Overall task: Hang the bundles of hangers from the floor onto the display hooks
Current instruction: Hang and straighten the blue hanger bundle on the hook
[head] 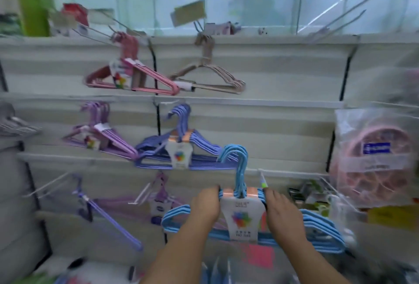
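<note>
A light-blue bundle (244, 213) of hangers is held up in front of the display wall (272, 125) by 2 hands. The left hand (205, 204) is curled over the bundle's left shoulder, just beside the copper band under the necks, and the fingers are wrapped round the wires. The right hand (281, 206) is curled over the right shoulder in the same manner, its fingers closed on the wires on the other side of the band. A white label card (242, 218) with a coloured emblem hangs from the band between the 2 hands. The bundle's hooks (235, 159) are raised upright, and they are seen in front of the lower edge of a darker blue bundle (179, 150) that hangs on the middle row. Whether the hooks touch any display hook cannot be told. A short peg with a green tip (263, 181) juts from the wall just right of the light-blue necks.

On the top row a pink bundle (133, 72) and a beige bundle (210, 72) are hung side by side. A lilac bundle (102, 134) is hung left of the darker blue one. On the lowest row a purple bundle (108, 218) is tilted steeply, and another purple bundle (161, 202) is hung beside it. A bagged pink item (381, 154) is seen at the right. 2 long bare hooks (340, 16) are seen at the upper right. The whole view is blurred.
</note>
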`<state>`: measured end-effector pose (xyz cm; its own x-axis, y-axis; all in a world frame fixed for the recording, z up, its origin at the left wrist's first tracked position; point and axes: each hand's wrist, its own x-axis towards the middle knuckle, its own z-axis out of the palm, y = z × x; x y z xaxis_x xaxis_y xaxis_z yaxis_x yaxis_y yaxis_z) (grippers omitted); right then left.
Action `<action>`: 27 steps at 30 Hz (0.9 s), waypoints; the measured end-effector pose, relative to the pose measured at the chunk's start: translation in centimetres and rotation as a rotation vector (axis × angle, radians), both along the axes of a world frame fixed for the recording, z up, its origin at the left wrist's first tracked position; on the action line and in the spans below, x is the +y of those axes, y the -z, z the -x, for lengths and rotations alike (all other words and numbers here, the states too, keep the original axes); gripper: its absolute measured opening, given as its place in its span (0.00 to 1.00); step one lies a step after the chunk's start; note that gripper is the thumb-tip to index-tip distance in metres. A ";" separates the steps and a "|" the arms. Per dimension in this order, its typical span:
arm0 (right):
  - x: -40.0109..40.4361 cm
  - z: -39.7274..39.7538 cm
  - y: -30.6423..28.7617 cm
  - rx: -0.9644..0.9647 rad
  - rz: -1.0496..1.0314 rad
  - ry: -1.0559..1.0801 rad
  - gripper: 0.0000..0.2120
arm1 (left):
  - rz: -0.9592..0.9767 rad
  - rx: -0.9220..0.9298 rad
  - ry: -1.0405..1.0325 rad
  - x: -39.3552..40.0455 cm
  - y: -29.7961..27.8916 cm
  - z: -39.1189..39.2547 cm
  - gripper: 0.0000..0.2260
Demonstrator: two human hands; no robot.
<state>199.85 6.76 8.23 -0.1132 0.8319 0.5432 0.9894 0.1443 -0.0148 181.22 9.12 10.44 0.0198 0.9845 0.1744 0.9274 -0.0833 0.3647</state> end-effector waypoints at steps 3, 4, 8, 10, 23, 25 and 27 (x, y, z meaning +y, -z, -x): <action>0.6 5.0 -1.5 0.039 -0.029 -0.073 0.08 | -0.035 -0.010 -0.079 -0.1 -0.8 4.8 0.13; 0.6 6.5 -1.7 0.030 -0.021 -0.080 0.11 | -0.044 -0.017 -0.107 -0.2 -1.1 6.1 0.13; 1.1 13.2 -2.9 0.102 0.010 -0.071 0.15 | -0.071 -0.023 -0.191 -1.0 -1.9 12.6 0.13; 1.4 16.4 -3.5 0.102 0.041 -0.117 0.15 | -0.097 -0.024 -0.219 -1.6 -2.4 15.9 0.13; 2.6 35.9 -8.0 -0.008 -0.136 -0.357 0.22 | -0.185 -0.092 -0.597 -5.2 -5.5 34.5 0.08; 3.1 38.1 -8.5 0.008 -0.159 -0.401 0.22 | -0.213 -0.108 -0.638 -5.1 -5.8 36.5 0.09; 3.9 40.1 -8.8 0.043 -0.161 -0.473 0.22 | -0.235 -0.107 -0.666 -4.9 -6.2 38.2 0.08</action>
